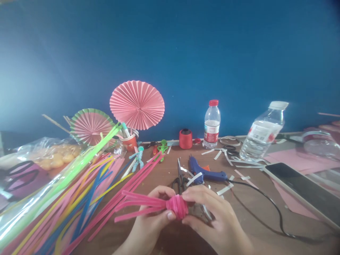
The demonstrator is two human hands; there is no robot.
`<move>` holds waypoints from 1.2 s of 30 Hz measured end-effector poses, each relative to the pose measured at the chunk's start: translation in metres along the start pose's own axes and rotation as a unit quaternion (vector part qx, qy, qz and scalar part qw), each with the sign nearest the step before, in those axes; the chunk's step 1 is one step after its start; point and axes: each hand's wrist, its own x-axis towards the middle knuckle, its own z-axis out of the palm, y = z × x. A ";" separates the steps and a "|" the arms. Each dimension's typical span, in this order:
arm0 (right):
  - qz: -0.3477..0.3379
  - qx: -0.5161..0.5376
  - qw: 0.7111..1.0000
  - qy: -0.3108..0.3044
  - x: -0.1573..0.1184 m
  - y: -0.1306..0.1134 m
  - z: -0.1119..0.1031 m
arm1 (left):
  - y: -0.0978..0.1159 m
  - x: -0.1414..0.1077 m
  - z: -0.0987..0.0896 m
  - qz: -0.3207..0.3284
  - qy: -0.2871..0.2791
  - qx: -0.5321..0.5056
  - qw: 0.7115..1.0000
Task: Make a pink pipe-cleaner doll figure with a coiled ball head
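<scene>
at the lower centre of the frame sits a pink bundle (177,206) of fuzzy stems, wound into a tight ridged ball, with straight velvety ends pointing left. loose pipe cleaners (100,200) in pink, yellow and blue fan across the lower left. above them stand a pleated pink paper fan (137,105), round and crisp, and a smaller green-rimmed fan (91,125). at centre, metal scissors (180,179) lie beside a blue plastic glue gun (205,171) among white paper strips. right of centre, a clear bottle (211,131) with a red cap wears a red-and-white label, its print seemingly too small to read. the left hand (151,221) pinches the bundle between thumb and fingers near the stem ends; the right hand (215,212), wrist low, grips the ball's right side with curved fingers and thumb.
</scene>
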 end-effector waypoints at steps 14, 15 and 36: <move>0.004 -0.024 0.999 0.020 -0.001 -0.001 0.001 | 0.000 0.001 -0.004 0.080 -0.017 0.099 0.992; 0.007 -0.022 1.000 0.018 -0.001 -0.001 0.001 | 0.000 0.001 -0.004 0.081 -0.018 0.096 0.992; 0.036 0.047 0.998 0.018 -0.001 -0.003 0.003 | 0.002 0.001 -0.001 0.044 -0.015 0.125 0.991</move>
